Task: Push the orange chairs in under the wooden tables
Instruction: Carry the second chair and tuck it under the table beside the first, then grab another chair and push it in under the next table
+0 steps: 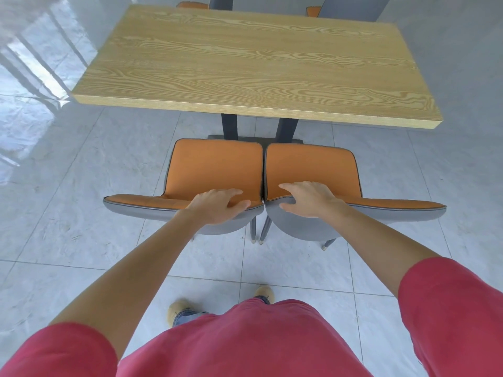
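Two orange chairs with grey backs stand side by side in front of a wooden table point(245, 63), their seats short of its near edge. My left hand point(217, 206) grips the top of the left chair's point(215, 164) backrest near its right end. My right hand point(310, 200) grips the backrest top of the right chair point(310, 167) near its left end. The two backrests touch in the middle. Dark table legs point(230, 126) show just beyond the seats.
Two more orange chairs point(192, 5) with grey backs peek out at the table's far side. Glossy grey floor tiles point(81, 186) surround the table. My feet in tan shoes point(181, 311) stand behind the chairs.
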`<state>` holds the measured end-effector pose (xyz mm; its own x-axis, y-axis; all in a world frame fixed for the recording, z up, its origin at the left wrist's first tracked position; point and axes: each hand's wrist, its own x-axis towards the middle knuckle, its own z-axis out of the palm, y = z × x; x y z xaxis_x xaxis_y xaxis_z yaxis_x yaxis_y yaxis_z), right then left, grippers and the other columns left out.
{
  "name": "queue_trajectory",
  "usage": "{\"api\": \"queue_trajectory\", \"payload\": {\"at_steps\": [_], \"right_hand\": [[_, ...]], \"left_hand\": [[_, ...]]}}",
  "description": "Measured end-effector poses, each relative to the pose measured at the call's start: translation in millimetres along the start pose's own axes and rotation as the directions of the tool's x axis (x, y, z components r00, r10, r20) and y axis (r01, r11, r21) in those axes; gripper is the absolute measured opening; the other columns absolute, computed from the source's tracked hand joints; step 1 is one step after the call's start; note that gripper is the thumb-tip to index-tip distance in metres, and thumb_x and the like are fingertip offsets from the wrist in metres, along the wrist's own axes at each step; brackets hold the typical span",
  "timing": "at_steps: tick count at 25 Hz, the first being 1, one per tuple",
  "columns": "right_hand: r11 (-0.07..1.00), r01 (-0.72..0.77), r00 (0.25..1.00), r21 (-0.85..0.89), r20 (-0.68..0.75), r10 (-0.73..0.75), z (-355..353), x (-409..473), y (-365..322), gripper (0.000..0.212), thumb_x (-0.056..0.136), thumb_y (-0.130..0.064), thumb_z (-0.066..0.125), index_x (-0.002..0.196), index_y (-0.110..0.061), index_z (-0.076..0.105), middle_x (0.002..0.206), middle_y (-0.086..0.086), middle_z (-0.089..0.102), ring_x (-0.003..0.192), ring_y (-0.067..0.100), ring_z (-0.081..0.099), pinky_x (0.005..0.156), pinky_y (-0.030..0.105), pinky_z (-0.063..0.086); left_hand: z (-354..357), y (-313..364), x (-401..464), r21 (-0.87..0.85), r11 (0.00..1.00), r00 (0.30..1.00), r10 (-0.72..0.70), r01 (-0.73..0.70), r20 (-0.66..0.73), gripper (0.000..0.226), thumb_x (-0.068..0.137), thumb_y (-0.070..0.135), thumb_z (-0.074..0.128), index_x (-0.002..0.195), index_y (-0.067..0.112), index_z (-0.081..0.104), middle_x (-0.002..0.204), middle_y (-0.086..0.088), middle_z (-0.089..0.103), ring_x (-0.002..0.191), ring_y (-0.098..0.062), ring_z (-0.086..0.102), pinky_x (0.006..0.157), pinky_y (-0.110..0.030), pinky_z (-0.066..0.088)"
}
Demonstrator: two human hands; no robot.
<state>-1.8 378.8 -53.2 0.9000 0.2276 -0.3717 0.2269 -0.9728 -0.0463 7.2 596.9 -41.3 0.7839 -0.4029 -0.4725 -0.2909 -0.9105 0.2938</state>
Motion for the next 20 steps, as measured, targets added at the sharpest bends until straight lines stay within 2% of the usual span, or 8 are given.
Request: {"api": "queue_trajectory", "payload": {"at_steps": [4,7,10,13,16,20], "right_hand": [[0.996,0.087,0.995,-0.007,-0.052,-0.087,-16.7,19.8,-36.6,0.058,0.096,-0.032,0.048,0.148,-0.02,0.025,0.136,0.005,0.055,0.116,0.026,0.057,0.08,0.035,0.055],[0.987,0.158,0.984,-0.015,-0.078,-0.159,-28.2,38.5,-78.0,0.059,0.096,-0.032,0.048,0.149,-0.02,0.024,0.136,0.004,0.054,0.114,0.025,0.058,0.075,0.033,0.053],[0.974,0.223,0.969,-0.031,-0.097,-0.225,-34.8,58.6,-125.6,0.059,0.096,-0.033,0.047,0.149,-0.021,0.023,0.138,0.004,0.052,0.115,0.025,0.057,0.074,0.033,0.053],[0.96,0.276,0.953,-0.051,-0.111,-0.281,-43.0,80.0,-178.9,0.059,0.096,-0.033,0.048,0.149,-0.021,0.024,0.139,0.004,0.051,0.114,0.026,0.058,0.069,0.031,0.049],[0.94,0.335,0.932,-0.067,-0.123,-0.341,-51.9,98.7,-234.7,0.056,0.096,-0.029,0.049,0.147,-0.019,0.028,0.142,0.005,0.048,0.121,0.025,0.052,0.078,0.033,0.05],[0.921,0.38,0.915,-0.081,-0.113,-0.387,-56.4,125.0,-301.6,0.053,0.096,-0.026,0.047,0.146,-0.016,0.031,0.14,0.005,0.049,0.124,0.026,0.049,0.089,0.037,0.047]], "left_hand": [[-22.6,-29.1,-17.7,0.015,0.997,0.985,-0.078,0.081,-0.152,0.052,0.098,0.046,0.032,0.144,0.022,0.034,0.146,-0.002,0.046,0.129,-0.027,0.048,0.103,-0.042,0.039],[-26.3,-68.0,-31.0,0.027,0.989,0.966,-0.133,0.142,-0.223,0.048,0.098,0.036,0.037,0.143,0.02,0.036,0.149,-0.001,0.042,0.137,-0.026,0.038,0.112,-0.042,0.029],[-17.8,-113.4,-51.3,-0.03,0.976,0.938,-0.216,0.216,-0.273,0.046,0.096,0.03,0.04,0.141,0.019,0.041,0.149,0.0,0.042,0.142,-0.021,0.032,0.117,-0.043,0.021],[-14.0,-160.9,-76.9,-0.108,0.956,0.898,-0.295,0.274,-0.328,0.044,0.096,0.028,0.041,0.139,0.017,0.044,0.146,0.001,0.046,0.14,-0.02,0.035,0.115,-0.041,0.023],[-15.4,-211.5,-104.7,-0.139,0.93,0.859,-0.368,0.341,-0.356,0.047,0.096,0.03,0.042,0.141,0.016,0.041,0.147,0.0,0.044,0.139,-0.019,0.036,0.116,-0.042,0.024],[-17.4,-272.7,-138.4,-0.112,0.891,0.845,-0.454,0.44,-0.283,0.05,0.097,0.033,0.041,0.144,0.015,0.036,0.15,-0.001,0.039,0.141,-0.02,0.032,0.116,-0.042,0.022]]}}
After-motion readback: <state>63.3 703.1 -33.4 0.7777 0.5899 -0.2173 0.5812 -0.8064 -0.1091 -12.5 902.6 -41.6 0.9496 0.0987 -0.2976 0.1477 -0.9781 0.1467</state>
